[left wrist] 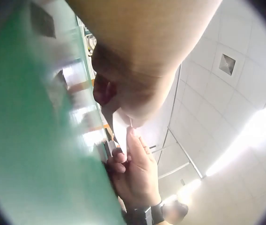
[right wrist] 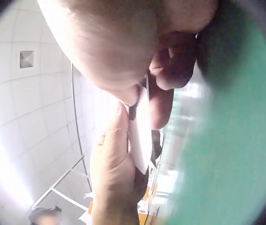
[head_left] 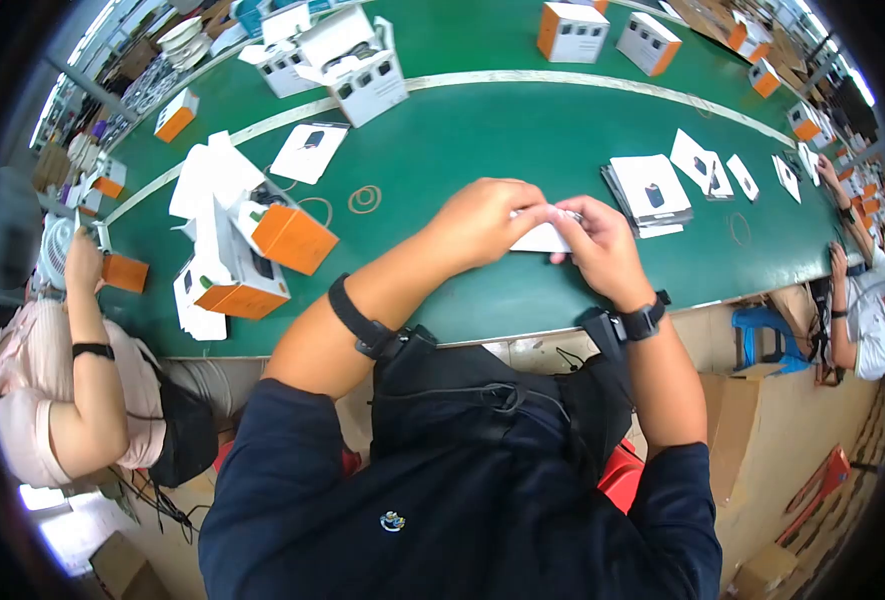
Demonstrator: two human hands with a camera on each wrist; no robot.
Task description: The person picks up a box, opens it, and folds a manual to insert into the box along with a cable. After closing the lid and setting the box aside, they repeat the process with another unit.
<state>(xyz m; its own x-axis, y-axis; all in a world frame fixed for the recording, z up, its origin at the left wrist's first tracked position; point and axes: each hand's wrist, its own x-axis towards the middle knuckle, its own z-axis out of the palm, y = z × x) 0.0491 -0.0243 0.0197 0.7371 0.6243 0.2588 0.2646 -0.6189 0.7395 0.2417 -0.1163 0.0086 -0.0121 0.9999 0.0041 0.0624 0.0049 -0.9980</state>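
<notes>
Both hands meet over the green table's near half, at a flat white card [head_left: 540, 240], largely hidden by fingers in the head view. My left hand [head_left: 487, 222] pinches it from the left, and my right hand [head_left: 602, 245] pinches its right end. Seen from the right wrist, the card [right wrist: 141, 131] stands nearly edge-on between thumbs and fingers, with a small dark part by the thumb tips. The left wrist view shows the right hand [left wrist: 140, 176] with its thumb laid along the card. Just right of the hands lies a stack of white booklets [head_left: 652, 190] with a dark device pictured on top.
Open white and orange boxes [head_left: 252, 240] stand at the left, with a leaflet [head_left: 307, 150] and rubber bands [head_left: 365, 199] beside them. More boxes [head_left: 572, 32] are at the back. Loose cards [head_left: 742, 178] lie right. Other people sit at both sides.
</notes>
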